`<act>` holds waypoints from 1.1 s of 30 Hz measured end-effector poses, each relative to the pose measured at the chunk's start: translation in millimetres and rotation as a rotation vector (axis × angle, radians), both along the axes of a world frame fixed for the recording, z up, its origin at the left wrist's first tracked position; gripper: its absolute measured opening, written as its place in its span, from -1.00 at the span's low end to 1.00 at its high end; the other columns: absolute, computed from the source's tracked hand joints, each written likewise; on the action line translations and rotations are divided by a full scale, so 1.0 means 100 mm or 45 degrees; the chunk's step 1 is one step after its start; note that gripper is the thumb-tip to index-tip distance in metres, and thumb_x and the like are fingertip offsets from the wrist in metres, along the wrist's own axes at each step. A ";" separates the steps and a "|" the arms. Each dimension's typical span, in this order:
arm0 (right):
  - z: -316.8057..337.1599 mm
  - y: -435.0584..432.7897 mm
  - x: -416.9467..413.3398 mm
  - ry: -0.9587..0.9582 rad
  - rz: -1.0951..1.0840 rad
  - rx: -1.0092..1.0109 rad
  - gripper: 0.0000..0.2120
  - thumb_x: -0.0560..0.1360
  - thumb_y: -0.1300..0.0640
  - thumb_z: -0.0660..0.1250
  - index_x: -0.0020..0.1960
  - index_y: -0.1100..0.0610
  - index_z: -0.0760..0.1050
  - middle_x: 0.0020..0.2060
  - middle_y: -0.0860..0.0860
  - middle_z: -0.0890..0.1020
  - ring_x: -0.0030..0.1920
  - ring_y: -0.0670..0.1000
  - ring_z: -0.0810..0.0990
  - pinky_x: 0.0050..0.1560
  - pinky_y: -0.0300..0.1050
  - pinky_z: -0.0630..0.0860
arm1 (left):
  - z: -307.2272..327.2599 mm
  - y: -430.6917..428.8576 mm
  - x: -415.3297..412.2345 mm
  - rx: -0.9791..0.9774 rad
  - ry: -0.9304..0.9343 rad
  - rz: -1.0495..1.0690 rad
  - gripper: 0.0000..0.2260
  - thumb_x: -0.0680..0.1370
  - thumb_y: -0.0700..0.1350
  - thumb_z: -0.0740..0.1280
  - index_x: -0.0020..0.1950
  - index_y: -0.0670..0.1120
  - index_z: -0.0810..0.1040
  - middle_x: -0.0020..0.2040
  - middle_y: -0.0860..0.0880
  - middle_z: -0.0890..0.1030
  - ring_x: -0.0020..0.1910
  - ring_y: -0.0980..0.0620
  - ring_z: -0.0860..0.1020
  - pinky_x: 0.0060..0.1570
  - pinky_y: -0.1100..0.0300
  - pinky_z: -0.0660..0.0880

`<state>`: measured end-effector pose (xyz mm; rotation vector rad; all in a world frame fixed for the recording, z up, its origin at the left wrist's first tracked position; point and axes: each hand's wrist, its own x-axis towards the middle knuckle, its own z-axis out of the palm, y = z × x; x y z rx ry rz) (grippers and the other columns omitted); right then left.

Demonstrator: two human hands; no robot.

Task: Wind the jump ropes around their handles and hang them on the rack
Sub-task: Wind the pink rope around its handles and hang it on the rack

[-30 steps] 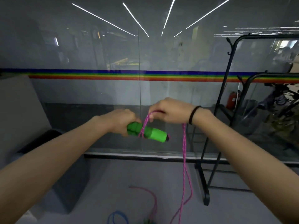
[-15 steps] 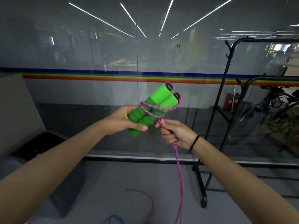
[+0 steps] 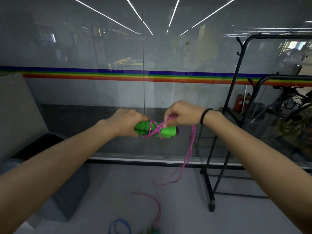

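Pink rope (image 3: 157, 129) crosses green handles (image 3: 168, 132) gripped by left hand (image 3: 128, 121); right hand (image 3: 183, 114) pinches the rope

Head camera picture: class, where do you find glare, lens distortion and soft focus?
Head view: white strip-light reflections glare across the grey glass wall; head view: the wide lens tilts the black metal rack and swells the forearms at the corners; head view: the green foam handles and pink braided rope look fairly sharp, the blue rope loop at the bottom edge soft.
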<state>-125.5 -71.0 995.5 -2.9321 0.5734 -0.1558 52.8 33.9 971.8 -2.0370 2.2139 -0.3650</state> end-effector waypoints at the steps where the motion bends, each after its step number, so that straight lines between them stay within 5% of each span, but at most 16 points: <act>1: 0.03 -0.04 0.03 -0.066 0.022 0.085 -0.79 0.40 -0.02 0.40 -0.15 0.13 0.62 -0.41 -0.17 0.52 -0.38 -0.19 0.45 -0.29 -0.37 0.32 | 0.04 0.01 0.01 0.058 -0.021 -0.033 -0.66 0.40 -0.05 0.42 0.16 0.05 0.48 0.01 0.02 0.60 0.03 -0.01 0.54 -0.22 0.20 0.28; 4: 0.03 -0.09 0.09 -0.252 0.079 0.539 -0.88 0.39 0.15 0.42 -0.18 0.22 0.60 -0.48 -0.17 0.59 -0.43 -0.25 0.48 -0.32 -0.48 0.35 | 0.10 0.02 0.07 0.173 0.234 -0.151 -0.70 0.35 -0.11 0.48 0.04 0.01 0.53 -0.21 0.14 0.52 -0.21 0.18 0.47 -0.32 0.22 0.24; 6: -0.05 -0.08 0.08 -0.426 0.103 0.873 -0.87 0.48 0.31 0.28 -0.22 0.19 0.53 -0.53 -0.18 0.60 -0.48 -0.27 0.50 -0.40 -0.49 0.37 | 0.06 0.05 0.08 0.180 0.796 -0.264 -0.68 0.31 -0.23 0.52 0.03 -0.09 0.58 -0.24 0.09 0.57 -0.29 0.23 0.50 -0.29 0.27 0.39; 9: -0.29 -0.08 0.11 -0.761 -0.053 1.325 -0.70 0.56 0.38 0.06 -0.23 0.11 0.41 -0.63 -0.13 0.53 -0.51 -0.21 0.44 -0.46 -0.40 0.37 | -0.05 0.12 0.03 -0.010 1.557 -0.295 -0.62 0.29 -0.36 0.50 0.03 -0.06 0.59 -0.12 0.06 0.67 -0.10 0.17 0.61 -0.08 0.29 0.54; 12: -0.44 -0.06 0.18 -0.720 0.001 1.317 -0.71 0.61 0.17 0.04 -0.24 0.11 0.40 -0.63 -0.13 0.33 -0.59 -0.18 0.22 -0.55 -0.38 0.18 | -0.15 0.10 -0.03 -0.233 1.992 -0.198 -0.74 0.37 -0.37 0.42 -0.02 -0.09 0.56 -0.21 0.07 0.69 -0.20 0.13 0.64 -0.15 0.23 0.58; 14: -0.47 -0.04 0.21 -0.605 -0.051 1.161 -0.67 0.61 0.05 0.04 -0.26 0.10 0.40 -0.57 -0.11 0.31 -0.59 -0.16 0.22 -0.55 -0.37 0.20 | -0.17 0.08 -0.04 -0.323 2.081 -0.100 -0.83 0.43 -0.31 0.39 0.00 -0.18 0.54 -0.19 -0.04 0.67 -0.26 0.05 0.65 -0.17 0.13 0.62; 18: -0.42 0.08 0.15 -0.236 -0.129 0.613 -0.69 0.60 0.02 0.07 -0.21 0.09 0.46 -0.44 -0.02 0.41 -0.49 -0.14 0.38 -0.40 -0.29 0.31 | -0.18 0.04 -0.04 -0.326 1.818 0.082 -0.61 0.42 -0.23 0.44 0.15 -0.30 0.38 -0.08 -0.17 0.61 -0.29 0.00 0.66 -0.31 0.18 0.59; 21: -0.27 0.14 0.09 0.041 -0.064 0.093 -0.73 0.58 0.00 0.11 -0.13 0.06 0.54 -0.28 0.04 0.54 -0.27 -0.01 0.47 -0.19 -0.17 0.32 | -0.17 0.05 0.02 -0.360 1.000 0.183 -0.56 0.39 -0.09 0.47 0.13 -0.19 0.35 -0.08 -0.08 0.56 -0.14 -0.02 0.58 -0.22 0.13 0.52; 26: -0.02 0.19 0.02 0.226 -0.018 0.022 -0.73 0.56 -0.03 0.16 -0.14 0.07 0.55 -0.36 -0.14 0.46 -0.31 -0.16 0.40 -0.24 -0.22 0.30 | -0.11 0.13 -0.02 -0.159 0.120 0.143 -0.43 0.47 -0.07 0.36 0.42 -0.01 0.22 0.16 -0.14 0.55 0.11 -0.16 0.54 -0.04 0.03 0.46; 30: 0.07 0.15 0.04 0.145 0.109 0.072 -0.72 0.46 -0.09 0.29 -0.23 0.09 0.60 -0.48 -0.16 0.49 -0.43 -0.22 0.43 -0.35 -0.41 0.31 | 0.06 0.11 -0.08 0.003 -0.058 0.010 -0.53 0.46 -0.10 0.35 0.34 0.07 0.32 0.15 -0.05 0.57 0.15 -0.10 0.52 -0.13 0.15 0.32; 33: 0.03 0.06 0.05 -0.084 0.152 0.328 -0.80 0.36 -0.06 0.42 -0.32 0.06 0.59 -0.54 -0.19 0.53 -0.46 -0.23 0.44 -0.37 -0.46 0.31 | 0.12 0.10 0.00 0.176 0.106 -0.087 -0.55 0.37 -0.14 0.45 0.22 0.05 0.43 0.01 0.02 0.59 0.03 -0.02 0.54 -0.18 0.19 0.31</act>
